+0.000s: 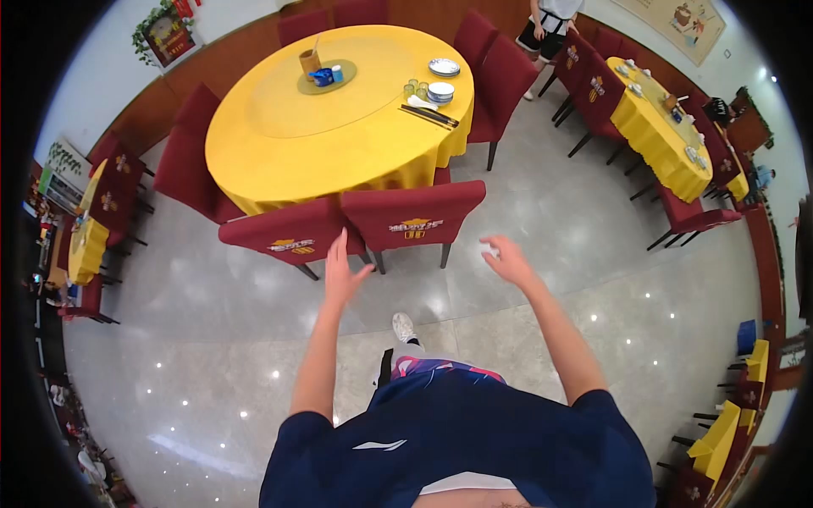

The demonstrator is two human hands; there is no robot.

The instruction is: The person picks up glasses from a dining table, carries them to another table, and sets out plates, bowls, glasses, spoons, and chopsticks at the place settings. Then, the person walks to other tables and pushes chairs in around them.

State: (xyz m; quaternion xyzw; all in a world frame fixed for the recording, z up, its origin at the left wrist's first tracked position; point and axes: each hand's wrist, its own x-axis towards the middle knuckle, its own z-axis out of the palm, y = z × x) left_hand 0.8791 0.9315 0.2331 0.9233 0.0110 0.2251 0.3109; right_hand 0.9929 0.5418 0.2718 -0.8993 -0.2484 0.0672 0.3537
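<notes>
My left hand [340, 275] is raised with its thumb spread from the fingers, holding nothing. Its fingertips are nearest the dark red chair [271, 229] on the left; whether they touch it I cannot tell. Out to the right, my right hand [509, 261] hangs in the air with loosely bent fingers and nothing in it. A second dark red chair [406, 201] stands between the hands and the round table with a yellow tablecloth [271, 165]. On the table are stacked bowls [440, 91], plates [444, 66], green glasses [414, 87], white spoons [422, 103] and black chopsticks [430, 117].
A bamboo holder [311, 63] and a blue packet [322, 78] stand mid-table. More red chairs [506, 89] surround it. A person [555, 25] stands behind. Another yellow-covered table [656, 127] is at the right, and a smaller one [89, 241] at the left. The floor [508, 330] is shiny.
</notes>
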